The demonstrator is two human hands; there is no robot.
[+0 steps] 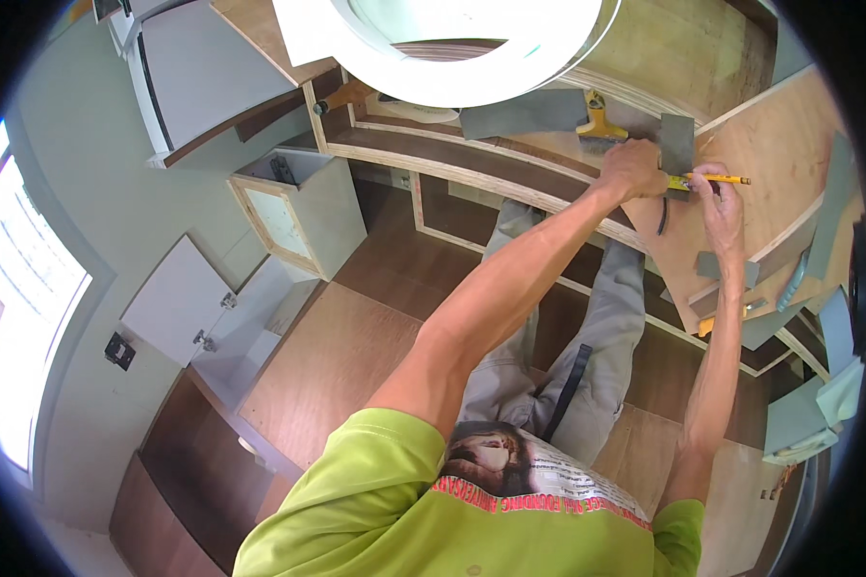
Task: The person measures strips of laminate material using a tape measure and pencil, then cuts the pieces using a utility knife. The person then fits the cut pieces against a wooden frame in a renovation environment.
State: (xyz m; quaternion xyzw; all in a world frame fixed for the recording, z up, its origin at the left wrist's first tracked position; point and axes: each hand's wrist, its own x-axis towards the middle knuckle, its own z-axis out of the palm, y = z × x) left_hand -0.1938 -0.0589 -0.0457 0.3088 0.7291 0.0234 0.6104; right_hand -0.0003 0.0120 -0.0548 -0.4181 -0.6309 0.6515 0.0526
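Note:
My left hand [633, 169] is closed around a tape measure, mostly hidden in the fist. A short length of its yellow blade [679, 182] sticks out to the right, across a narrow grey laminate strip [677, 139] on the plywood bench. From beneath the fist hangs a black strap [664, 217]. Just right of the blade, my right hand [722, 204] pinches a yellow pencil [734, 179] lying nearly level. A yellow-handled brush or scraper [601, 117] rests beyond my left hand, beside a larger grey laminate piece [524, 113].
A round white bucket [471, 91] stands at the far side. Grey offcuts [827, 216], a blue-handled tool [794, 281] and a yellow-handled tool [707, 327] lie to the right. Open wooden framing [452, 173] runs along the bench. Small cabinets [303, 212] stand at left.

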